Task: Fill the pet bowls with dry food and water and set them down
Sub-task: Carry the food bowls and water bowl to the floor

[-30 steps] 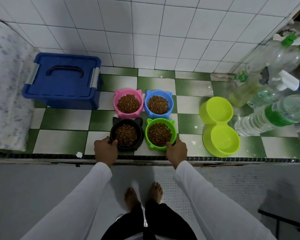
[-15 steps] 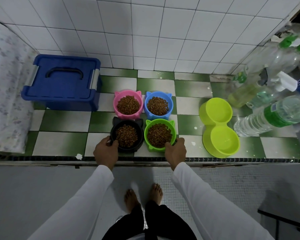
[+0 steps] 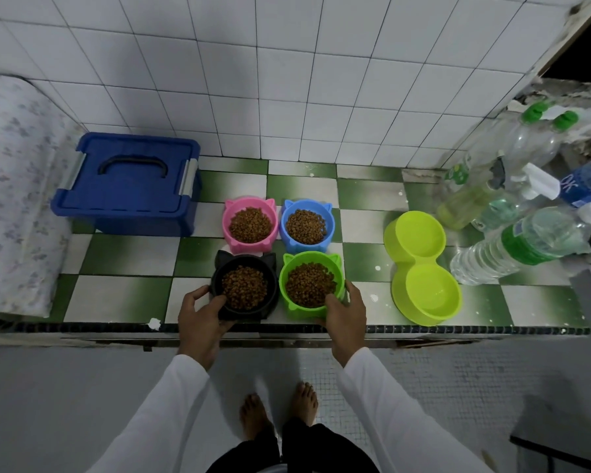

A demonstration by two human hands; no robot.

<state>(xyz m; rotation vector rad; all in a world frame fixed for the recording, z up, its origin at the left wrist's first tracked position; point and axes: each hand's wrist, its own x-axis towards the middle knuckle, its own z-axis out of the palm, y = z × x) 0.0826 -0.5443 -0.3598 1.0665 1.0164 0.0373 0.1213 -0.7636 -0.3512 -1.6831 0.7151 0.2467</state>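
Got my left hand (image 3: pixel 200 314) gripping the black bowl (image 3: pixel 244 285) and my right hand (image 3: pixel 343 310) gripping the green bowl (image 3: pixel 310 279), both full of kibble at the table's (image 3: pixel 116 295) front edge.

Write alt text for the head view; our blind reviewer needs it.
A person's left hand grips a black cat-eared bowl of kibble and the right hand a green one, on a green-and-white tiled ledge. Behind stand filled pink and blue bowls; right, a lime double bowl.
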